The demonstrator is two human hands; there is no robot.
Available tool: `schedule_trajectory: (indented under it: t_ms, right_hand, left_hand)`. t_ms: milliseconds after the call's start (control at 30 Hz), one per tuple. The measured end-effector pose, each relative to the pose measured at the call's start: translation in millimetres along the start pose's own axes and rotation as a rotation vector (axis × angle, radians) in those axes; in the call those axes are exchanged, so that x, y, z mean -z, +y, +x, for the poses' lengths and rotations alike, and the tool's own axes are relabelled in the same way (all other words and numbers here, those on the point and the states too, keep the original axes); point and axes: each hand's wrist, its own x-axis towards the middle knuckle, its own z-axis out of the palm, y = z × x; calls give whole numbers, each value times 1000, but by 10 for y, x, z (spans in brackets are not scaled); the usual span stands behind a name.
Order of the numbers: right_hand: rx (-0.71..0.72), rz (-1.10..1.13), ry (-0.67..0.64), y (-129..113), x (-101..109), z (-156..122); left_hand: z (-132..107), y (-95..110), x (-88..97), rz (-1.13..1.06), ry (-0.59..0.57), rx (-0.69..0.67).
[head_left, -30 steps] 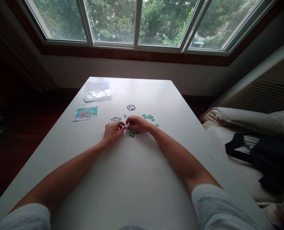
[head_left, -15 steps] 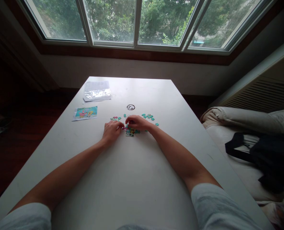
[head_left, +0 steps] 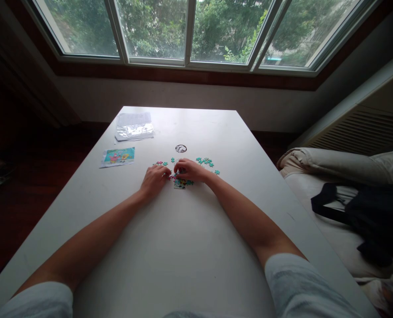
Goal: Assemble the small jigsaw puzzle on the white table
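A small joined section of jigsaw puzzle (head_left: 179,184), with teal, yellow and dark parts, lies flat on the white table between my hands. At its left edge, my left hand (head_left: 154,180) rests on the table with curled fingers, the tips closed on a pink puzzle piece (head_left: 172,177). My right hand (head_left: 190,169) arches over the section's upper side, thumb and fingers pinched together. Whatever lies between those fingertips is too small and covered to make out. Loose teal pieces (head_left: 205,161) are scattered beyond my right hand, and a few more pieces (head_left: 163,163) lie beyond my left.
A printed cartoon picture card (head_left: 118,157) lies left on the white table (head_left: 176,247). Behind it are papers with a clear plastic bag (head_left: 135,126). A dark oval ring mark (head_left: 181,149) is beyond the pieces. At right, a pale sofa (head_left: 302,176) holds a black bag (head_left: 375,216).
My left hand has shifted slightly to the right, toward the joined section. My right hand has barely moved, its fingers still pinched over the upper side.
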Motion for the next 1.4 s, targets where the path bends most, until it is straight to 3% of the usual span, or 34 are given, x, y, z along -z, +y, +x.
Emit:
schedule_trajectory:
  t_ms: [567,767,1400]
  right_hand:
    - [-115,-139,-3,-31,21,-4]
    - [-87,-120,-26,-3,46,-12]
    - [-53,-93,-53,55,64,-22]
  left_hand:
    - [-14,53,29,108,29,21]
    - [-11,42,16,92,-11,17]
    - [-22,22,-9,23,9,62]
